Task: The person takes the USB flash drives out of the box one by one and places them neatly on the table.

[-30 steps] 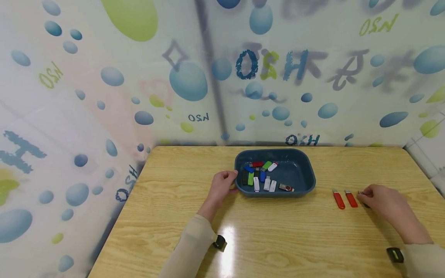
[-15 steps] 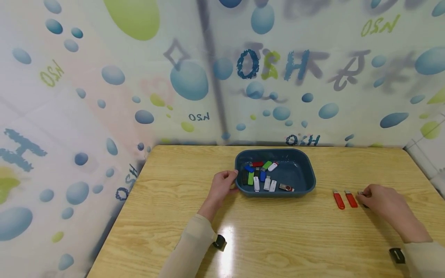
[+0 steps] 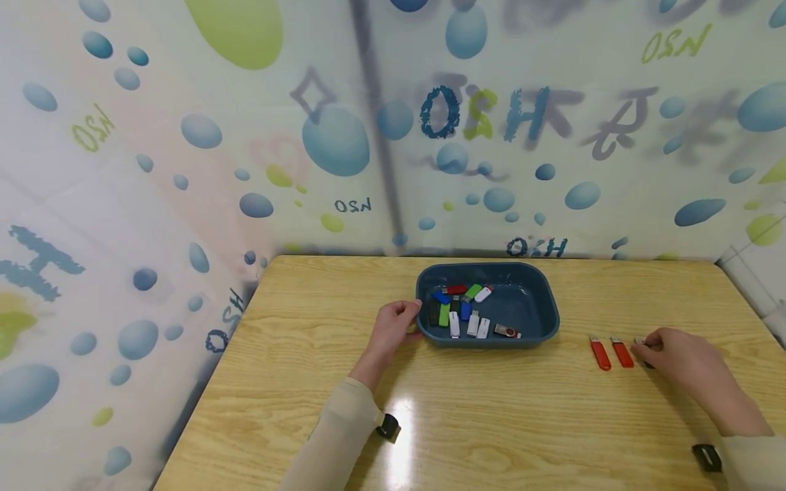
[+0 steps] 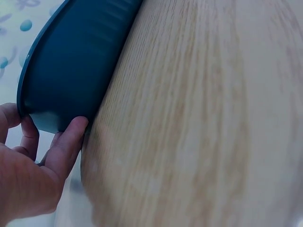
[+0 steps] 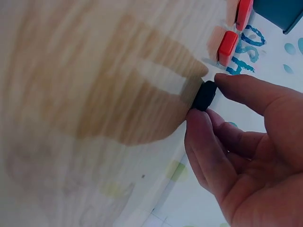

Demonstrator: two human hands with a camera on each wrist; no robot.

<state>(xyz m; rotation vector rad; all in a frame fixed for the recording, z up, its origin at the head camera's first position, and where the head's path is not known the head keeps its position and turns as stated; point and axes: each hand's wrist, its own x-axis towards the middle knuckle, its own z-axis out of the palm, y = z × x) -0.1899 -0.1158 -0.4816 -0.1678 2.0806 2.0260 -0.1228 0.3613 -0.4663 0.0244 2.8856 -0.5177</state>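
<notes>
A black USB stick [image 5: 204, 96] lies, seemingly flat, beside two red ones [image 3: 622, 354] outside a blue tray [image 3: 491, 344].

The right hand [image 5: 255, 161] enters from the right side of the view, pinching a small black block [image 5: 205, 96] between its fingertips at the edge of the wood-grained table [image 5: 71, 118]. One digit bears on the upper side, another on the lower. Two red blocks [image 5: 228, 47] stand in line above, apart from the black block. In the upper right corner, part of a dark teal container [image 5: 279, 12] shows; contact with the farther red block cannot be determined. Behind: white backdrop [image 5: 266, 64], blue lettering [image 5: 254, 35].
</notes>
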